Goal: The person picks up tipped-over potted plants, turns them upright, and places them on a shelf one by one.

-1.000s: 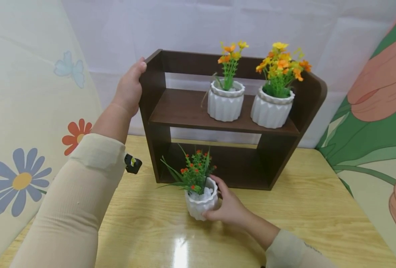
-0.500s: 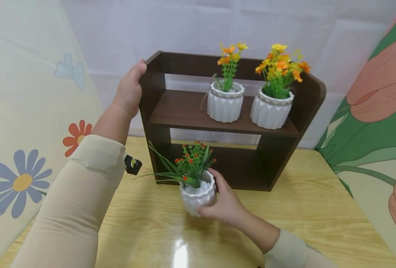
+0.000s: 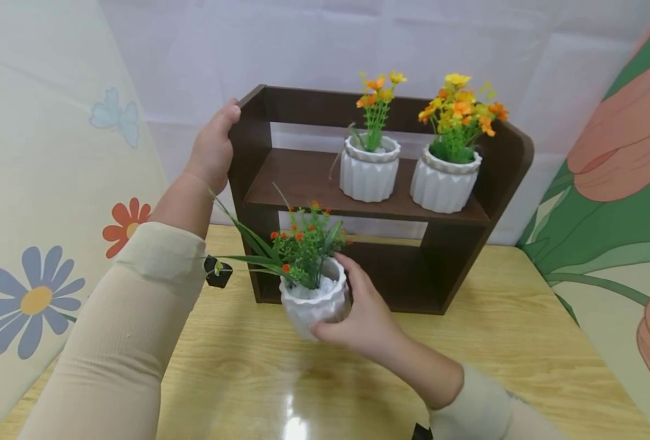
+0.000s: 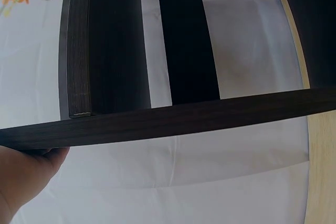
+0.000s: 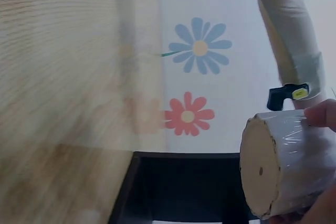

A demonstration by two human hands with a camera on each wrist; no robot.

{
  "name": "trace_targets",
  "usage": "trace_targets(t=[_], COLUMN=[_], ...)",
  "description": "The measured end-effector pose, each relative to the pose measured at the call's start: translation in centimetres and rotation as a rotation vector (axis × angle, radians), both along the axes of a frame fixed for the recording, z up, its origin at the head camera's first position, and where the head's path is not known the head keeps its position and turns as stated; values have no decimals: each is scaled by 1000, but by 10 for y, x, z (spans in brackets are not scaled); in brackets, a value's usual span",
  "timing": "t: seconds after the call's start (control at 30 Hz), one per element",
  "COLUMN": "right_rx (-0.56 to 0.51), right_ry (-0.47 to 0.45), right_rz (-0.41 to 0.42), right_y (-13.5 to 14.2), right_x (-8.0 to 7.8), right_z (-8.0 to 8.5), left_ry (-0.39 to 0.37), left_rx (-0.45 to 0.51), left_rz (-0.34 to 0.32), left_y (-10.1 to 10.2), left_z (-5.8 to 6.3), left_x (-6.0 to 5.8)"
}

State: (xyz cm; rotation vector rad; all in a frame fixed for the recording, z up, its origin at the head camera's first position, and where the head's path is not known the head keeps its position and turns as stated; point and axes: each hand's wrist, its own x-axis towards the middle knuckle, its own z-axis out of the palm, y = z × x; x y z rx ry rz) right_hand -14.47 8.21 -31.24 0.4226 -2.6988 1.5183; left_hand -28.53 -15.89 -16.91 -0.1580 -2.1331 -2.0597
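My right hand [image 3: 365, 311] grips a white ribbed flowerpot [image 3: 308, 305] by its right side, thumb in front. Small red flowers and long green leaves grow from white pebbles in it. In the right wrist view the pot's unglazed base [image 5: 260, 166] shows, lifted off the table. Behind it stands a dark brown two-tier shelf [image 3: 302, 205]. My left hand [image 3: 211, 146] holds the upper edge of the shelf's left side panel; its fingers are mostly hidden behind the panel. In the left wrist view, part of the left hand [image 4: 26, 177] touches the panel's edge [image 4: 157, 121].
Two white pots with orange and yellow flowers, one in the middle [image 3: 370, 168] and one at the right [image 3: 446, 180], stand on the upper tier. The wooden table [image 3: 236, 366] lies beneath. Flower-printed cloth [image 3: 33, 183] hangs at the sides.
My right hand has raised the red-flowered pot off the table and carried it up and slightly left, toward the shelf's left part. The left hand keeps its place on the side panel.
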Motion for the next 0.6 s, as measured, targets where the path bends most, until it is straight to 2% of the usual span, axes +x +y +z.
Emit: trace_targets(t=[0.23, 0.43, 0.53, 0.6], right_rx=[-2, -25, -37, -48], right_ry=[61, 80, 82, 75], right_rz=[-9, -2, -6, -5], right_y=[-8, -13, -15, -17], right_x=[3, 3, 0, -3], right_z=[29, 52, 63, 70], left_ry=[18, 22, 24, 40], left_rx=[41, -43, -116, -139], left_rz=[-20, 24, 46, 61], left_y=[0, 0, 5, 4], left_z=[-2, 2, 9, 9], left_x=[-3, 0, 12, 10])
